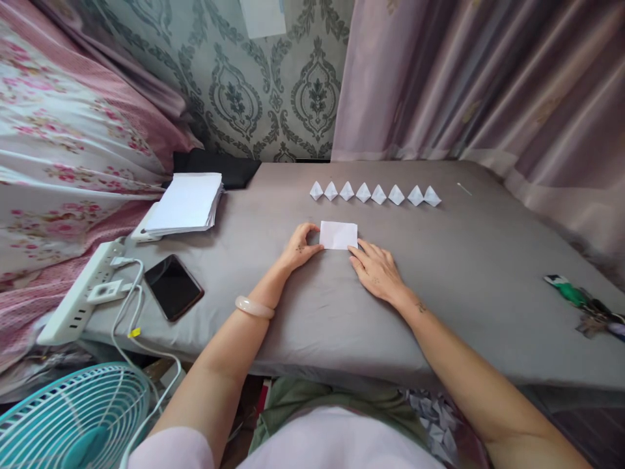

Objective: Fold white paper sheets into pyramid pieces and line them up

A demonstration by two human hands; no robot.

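A small white rectangle of paper (338, 236) lies on the grey cloth-covered table in front of me. My left hand (301, 247) is at its left edge, thumb and fingers apart and touching the paper's side. At the lower right corner rests my right hand (377, 268), its fingers stretched out and partly over the edge. Beyond the paper, several folded white paper pieces (363, 192) with pointed tops stand in a row.
A stack of white paper (188, 202) lies at the back left, near a black cloth (215, 168). Closer are a phone (174, 286), a power strip (83, 296) with cables and a turquoise fan (78, 417). Keys with a green tag (571, 293) lie far right.
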